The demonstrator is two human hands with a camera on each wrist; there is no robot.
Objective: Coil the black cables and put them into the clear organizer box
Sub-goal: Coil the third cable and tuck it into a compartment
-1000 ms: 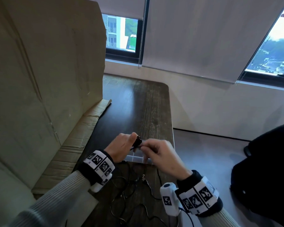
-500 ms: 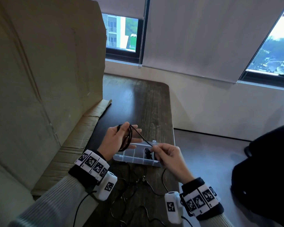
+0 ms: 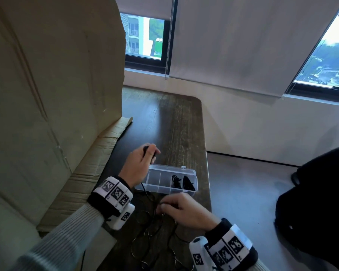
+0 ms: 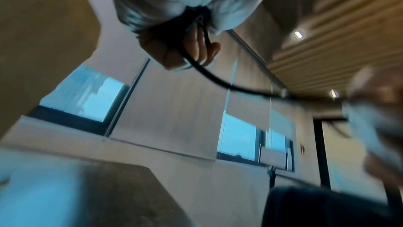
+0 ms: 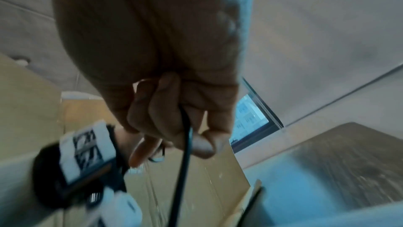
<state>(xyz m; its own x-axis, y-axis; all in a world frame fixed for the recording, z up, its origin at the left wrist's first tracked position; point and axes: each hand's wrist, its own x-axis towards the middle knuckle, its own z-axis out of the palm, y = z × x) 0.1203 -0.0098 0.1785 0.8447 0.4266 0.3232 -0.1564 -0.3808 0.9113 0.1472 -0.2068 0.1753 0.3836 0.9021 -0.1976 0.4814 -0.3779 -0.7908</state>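
The clear organizer box [image 3: 195, 178] lies open on the dark wooden table, with two black coiled cables [image 3: 176, 181] in its right compartments. My left hand [image 3: 143, 159] is raised just left of the box and grips loops of a black cable [image 4: 197, 62]. My right hand [image 3: 176, 207] is lower, in front of the box, and pinches the same black cable [image 5: 184, 153] over a loose tangle of black cables [image 3: 151, 231] on the table. Both wrist views are blurred.
A tall cardboard sheet [image 3: 47, 94] stands along the table's left side, its flap on the tabletop. The table's right edge [image 3: 206, 153] drops to the floor. A dark chair [image 3: 317, 202] sits at the right. Windows with blinds line the far wall.
My right hand has dropped from the box's rim toward me, down to the cable tangle. My left hand has turned, still holding the coil beside the box.
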